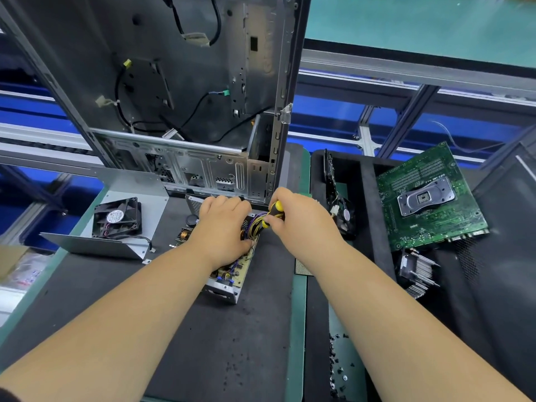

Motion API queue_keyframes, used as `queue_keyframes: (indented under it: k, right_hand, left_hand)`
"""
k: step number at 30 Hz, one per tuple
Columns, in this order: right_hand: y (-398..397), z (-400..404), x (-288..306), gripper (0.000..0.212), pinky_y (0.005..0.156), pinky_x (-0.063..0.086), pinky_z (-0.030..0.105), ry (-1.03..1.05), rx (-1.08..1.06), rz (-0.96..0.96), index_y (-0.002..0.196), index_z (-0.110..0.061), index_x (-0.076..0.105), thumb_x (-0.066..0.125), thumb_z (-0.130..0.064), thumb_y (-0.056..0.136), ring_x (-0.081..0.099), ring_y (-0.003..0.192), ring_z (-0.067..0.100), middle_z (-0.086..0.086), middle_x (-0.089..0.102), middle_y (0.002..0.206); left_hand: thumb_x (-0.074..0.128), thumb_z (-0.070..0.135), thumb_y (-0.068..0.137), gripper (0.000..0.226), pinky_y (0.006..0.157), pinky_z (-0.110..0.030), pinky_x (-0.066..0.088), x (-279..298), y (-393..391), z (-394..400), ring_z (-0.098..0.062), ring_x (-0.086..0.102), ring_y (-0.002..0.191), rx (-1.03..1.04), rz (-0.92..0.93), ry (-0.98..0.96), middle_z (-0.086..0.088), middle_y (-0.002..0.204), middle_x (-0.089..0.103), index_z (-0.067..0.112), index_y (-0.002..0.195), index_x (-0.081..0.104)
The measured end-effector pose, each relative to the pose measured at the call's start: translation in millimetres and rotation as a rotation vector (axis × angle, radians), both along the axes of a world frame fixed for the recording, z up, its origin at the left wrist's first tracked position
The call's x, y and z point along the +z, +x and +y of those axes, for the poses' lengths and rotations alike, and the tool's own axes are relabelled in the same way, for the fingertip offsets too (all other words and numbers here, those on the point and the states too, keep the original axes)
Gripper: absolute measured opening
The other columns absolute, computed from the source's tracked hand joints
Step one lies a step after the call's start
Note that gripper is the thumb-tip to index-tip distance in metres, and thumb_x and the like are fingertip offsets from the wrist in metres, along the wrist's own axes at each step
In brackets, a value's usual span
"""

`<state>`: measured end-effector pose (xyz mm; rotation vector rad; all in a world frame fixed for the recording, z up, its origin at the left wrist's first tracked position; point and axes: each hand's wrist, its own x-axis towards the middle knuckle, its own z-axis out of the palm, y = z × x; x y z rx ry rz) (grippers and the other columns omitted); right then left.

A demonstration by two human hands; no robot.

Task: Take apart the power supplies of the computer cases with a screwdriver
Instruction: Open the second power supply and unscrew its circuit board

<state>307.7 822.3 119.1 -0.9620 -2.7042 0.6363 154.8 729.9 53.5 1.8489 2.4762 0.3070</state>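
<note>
**One hand steadies the opened power supply while the other works the screwdriver**

The power supply [229,274] lies on the dark mat of the desk [203,343], just in front of the upright computer case [185,91]. Its cover is off, so the circuit board is exposed. The left hand [224,227] presses down on the unit with its fingers curled around the wire bundle [256,224], probably to steady the box and keep the wires out of the way. The right hand [293,219] has its grip clenched around the yellow and black screwdriver [275,211], angled down toward the far end of the unit; the tip is hidden behind the wires. The removed metal cover [130,184] with its fan [117,217] sits to the left, out of the working area. To the right, a black tray [374,227] holds a circuit board [429,198] and a heat sink [417,274], apparently sorted parts. Loose screws [338,372] are gathered near the tray's front.
</note>
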Motion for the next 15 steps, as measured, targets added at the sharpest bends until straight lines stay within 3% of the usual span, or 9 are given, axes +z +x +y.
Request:
queue_keyframes:
  k: [5,10,13,15]
  right_hand:
    - [-5.9,-0.5,3.5,0.012,0.059,0.031,0.035,-0.049,0.088,-0.043,0.099,-0.019,0.047,0.059,-0.020,0.098,0.052,0.084,0.025,0.003,0.059,0.093]
    - [-2.2,9.5,14.9,0.025,0.075,0.041,0.036,-0.092,0.146,-0.147,0.090,-0.023,0.050,0.056,0.000,0.091,0.049,0.095,0.024,0.003,0.055,0.101]
    - [3.4,10.0,18.6,0.011,0.078,0.045,0.040,-0.071,0.189,-0.122,0.097,-0.020,0.049,0.058,-0.017,0.093,0.053,0.093,0.028,0.004,0.058,0.099]
    - [2.6,4.8,17.8,0.029,0.069,0.044,0.040,0.084,0.190,-0.154,0.101,-0.015,0.042,0.055,-0.040,0.097,0.053,0.081,0.029,0.004,0.056,0.086]
  left_hand:
    - [0.075,0.047,0.071,0.049,0.096,-0.034,0.018,-0.9,0.9,0.6,-0.021,0.040,0.103,-0.005,-0.015,0.009,0.010,0.096,0.038,0.023,0.105,0.048]
    - [0.074,0.053,0.069,0.053,0.096,-0.034,0.017,-0.2,-0.3,0.4,-0.019,0.038,0.103,0.000,-0.024,-0.004,0.011,0.096,0.037,0.026,0.105,0.046]
    - [0.073,0.055,0.070,0.054,0.096,-0.034,0.017,0.7,-0.7,1.4,-0.018,0.039,0.104,-0.002,-0.015,-0.010,0.012,0.097,0.036,0.026,0.107,0.046]
    - [0.073,0.055,0.070,0.054,0.094,-0.034,0.018,1.9,-0.4,2.7,-0.019,0.041,0.104,-0.002,-0.004,-0.006,0.012,0.098,0.037,0.026,0.108,0.048]
